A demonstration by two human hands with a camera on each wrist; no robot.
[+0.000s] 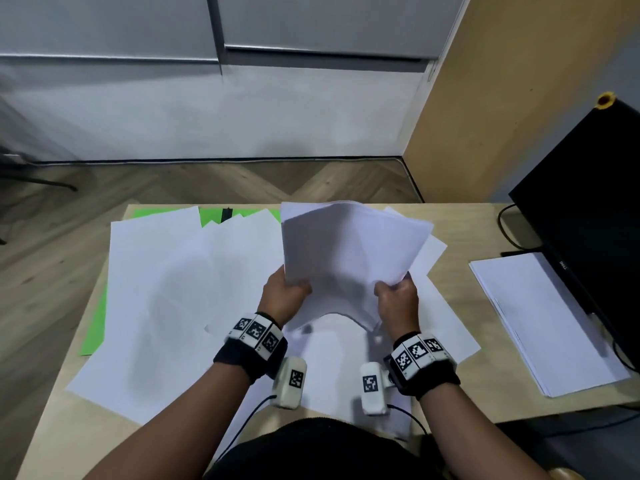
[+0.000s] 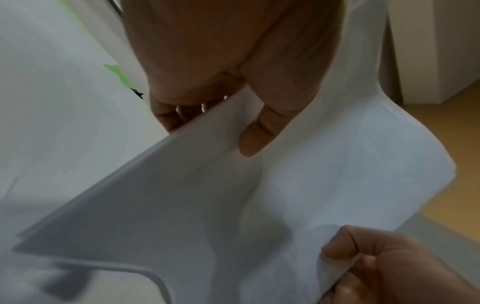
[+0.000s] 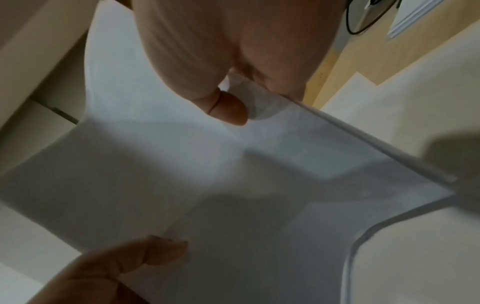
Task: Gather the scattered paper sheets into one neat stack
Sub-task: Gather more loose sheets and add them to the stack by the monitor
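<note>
A bundle of white sheets (image 1: 349,251) is lifted off the table in front of me, bent and fanned at its far corners. My left hand (image 1: 285,296) grips its left edge, thumb on top. My right hand (image 1: 396,297) grips its right edge. In the left wrist view the left thumb (image 2: 257,135) presses on the bundle (image 2: 233,205), with the right hand (image 2: 376,265) at the lower right. The right wrist view shows the bundle (image 3: 182,174) from the other side. Several loose white sheets (image 1: 162,299) lie scattered on the table over green sheets (image 1: 95,323).
A separate neat stack of white paper (image 1: 543,320) lies at the table's right, beside a black monitor (image 1: 595,216) with cables behind it. The wooden table (image 1: 460,223) ends at the far side over a herringbone floor.
</note>
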